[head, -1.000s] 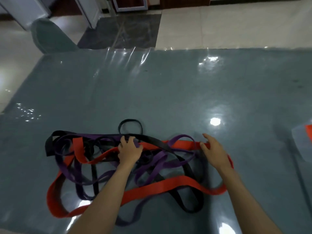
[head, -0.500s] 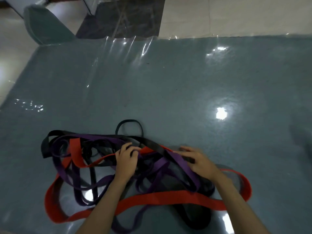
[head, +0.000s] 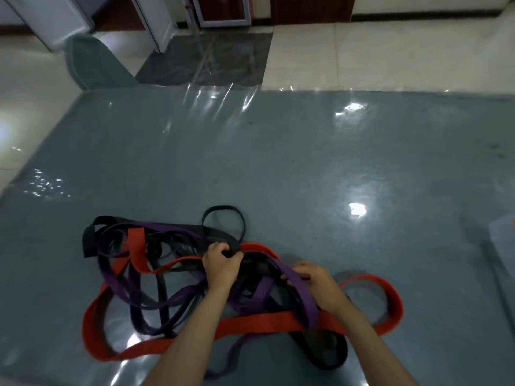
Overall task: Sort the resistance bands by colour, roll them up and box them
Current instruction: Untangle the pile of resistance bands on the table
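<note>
We work a tangle of bands (head: 195, 274) at lower centre.
Our left hand (head: 221, 264) grips a black band (head: 223, 238); our right hand (head: 317, 282) pinches a purple band (head: 301, 291).

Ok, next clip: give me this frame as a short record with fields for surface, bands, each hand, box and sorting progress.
surface: grey-blue table under a glossy clear cover
bands: red bands, purple bands and black bands lie in one tangled pile
left hand: left hand grips a black strand at the middle of the pile
right hand: right hand holds a purple band
box: pale container at the right edge, mostly cut off
progress: nothing separated, rolled or boxed yet
</note>
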Available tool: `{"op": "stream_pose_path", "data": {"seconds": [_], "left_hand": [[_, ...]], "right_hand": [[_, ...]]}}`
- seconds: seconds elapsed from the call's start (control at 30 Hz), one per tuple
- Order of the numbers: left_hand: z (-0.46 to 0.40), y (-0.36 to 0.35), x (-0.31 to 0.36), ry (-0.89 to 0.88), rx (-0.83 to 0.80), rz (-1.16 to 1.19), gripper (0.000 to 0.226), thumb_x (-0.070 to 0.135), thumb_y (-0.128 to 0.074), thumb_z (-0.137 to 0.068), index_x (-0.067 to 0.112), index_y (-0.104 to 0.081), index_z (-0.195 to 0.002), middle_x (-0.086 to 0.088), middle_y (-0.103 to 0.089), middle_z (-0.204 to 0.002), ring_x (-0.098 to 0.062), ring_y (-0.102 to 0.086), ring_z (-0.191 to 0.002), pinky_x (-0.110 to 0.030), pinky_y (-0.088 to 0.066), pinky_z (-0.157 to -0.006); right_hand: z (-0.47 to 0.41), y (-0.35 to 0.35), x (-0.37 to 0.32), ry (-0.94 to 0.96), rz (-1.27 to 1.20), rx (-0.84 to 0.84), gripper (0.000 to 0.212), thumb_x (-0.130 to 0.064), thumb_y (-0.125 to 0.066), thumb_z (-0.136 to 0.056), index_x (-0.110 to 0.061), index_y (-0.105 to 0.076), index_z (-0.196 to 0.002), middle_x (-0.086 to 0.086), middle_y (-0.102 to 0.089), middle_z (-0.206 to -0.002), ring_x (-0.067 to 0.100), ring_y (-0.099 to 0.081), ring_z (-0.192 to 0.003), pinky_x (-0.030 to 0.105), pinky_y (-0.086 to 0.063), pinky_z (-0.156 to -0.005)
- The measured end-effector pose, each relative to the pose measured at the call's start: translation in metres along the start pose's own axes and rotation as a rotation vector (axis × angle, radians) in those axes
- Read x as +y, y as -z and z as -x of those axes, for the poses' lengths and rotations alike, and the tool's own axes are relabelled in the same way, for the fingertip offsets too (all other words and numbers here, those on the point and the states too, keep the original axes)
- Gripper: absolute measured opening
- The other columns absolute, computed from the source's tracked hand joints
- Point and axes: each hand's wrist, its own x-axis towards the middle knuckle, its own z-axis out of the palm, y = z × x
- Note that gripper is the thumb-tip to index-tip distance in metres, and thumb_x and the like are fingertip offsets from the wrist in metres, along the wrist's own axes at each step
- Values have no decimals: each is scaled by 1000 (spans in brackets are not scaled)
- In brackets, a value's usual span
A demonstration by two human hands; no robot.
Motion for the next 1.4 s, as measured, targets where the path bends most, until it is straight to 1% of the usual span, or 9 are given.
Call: {"op": "stream_pose_path", "data": {"seconds": [0.1,0.2,0.33,0.57,0.8,0.97,1.13,1.27,1.4], "left_hand": [[13,13,-17,11,-2,116,21,7,-73,-87,7,-61,-104,-4,-57,-118,-32,-60,-112,-38,-49,-94],[29,25,-23,57,8,229,46,1,-69,-90,11,-53,-132,-5,-60,-127,-26,-60,-116,-31,-53,-91],[41,37,-27,1,23,262,50,-7,-65,-90,9,-51,-135,0,-56,-125,-20,-57,-115,-29,-44,-96],[52,60,-49,-105,0,101,36,-1,-66,-86,15,-56,-117,-1,-55,-120,-24,-59,-110,-35,-50,-95],[62,74,-74,-254,-141,-335,47,18,-63,-87,9,-50,-132,3,-39,-135,-28,-49,-119,-45,-50,-94],[71,83,-88,-280,-76,-229,62,32,-73,-91,14,-43,-142,4,-31,-133,-23,-61,-111,-42,-56,-90],[73,106,-106,-380,-27,-147,48,42,-68,-98,20,-51,-137,6,-42,-137,-17,-62,-112,-40,-55,-90],[65,126,-116,-563,-54,-173,40,11,-66,-91,31,-53,-123,15,-42,-138,-15,-63,-108,-45,-58,-84],[58,141,-120,-852,-100,-327,47,17,-69,-89,27,-51,-131,7,-33,-160,-16,-67,-102,-22,-52,-70]], "right_hand": [[0,6,-5,-21,50,94,21,-17,-77,-81,-38,-74,-83,-8,-72,-83,7,-68,-79,38,-57,-75],[-1,19,-5,-109,95,233,42,0,-79,-75,-41,-70,-76,-16,-73,-77,0,-68,-73,33,-58,-71],[-4,38,-22,-105,330,348,31,3,-72,-84,-23,-80,-100,-2,-77,-101,20,-74,-90,35,-59,-84],[-1,36,-47,32,730,594,49,13,-67,-74,-17,-76,-111,0,-71,-107,26,-70,-88,45,-56,-76],[6,-10,-34,-274,654,369,44,-15,-70,-86,-30,-69,-127,0,-60,-135,29,-57,-126,58,-35,-111],[2,-43,-67,20,609,593,30,-14,-65,-80,-27,-75,-106,5,-64,-131,33,-55,-127,55,-43,-105],[-7,-90,-124,252,238,286,25,-1,-61,-92,-17,-75,-104,-8,-72,-105,1,-63,-96,26,-52,-90],[-16,-137,-149,122,99,-2,23,-24,-55,-106,-19,-71,-122,-11,-73,-119,-4,-65,-107,18,-49,-96],[-27,-170,-166,-113,-151,6,31,-31,-53,-107,-15,-68,-130,-7,-72,-119,-2,-65,-110,18,-47,-101]]}}
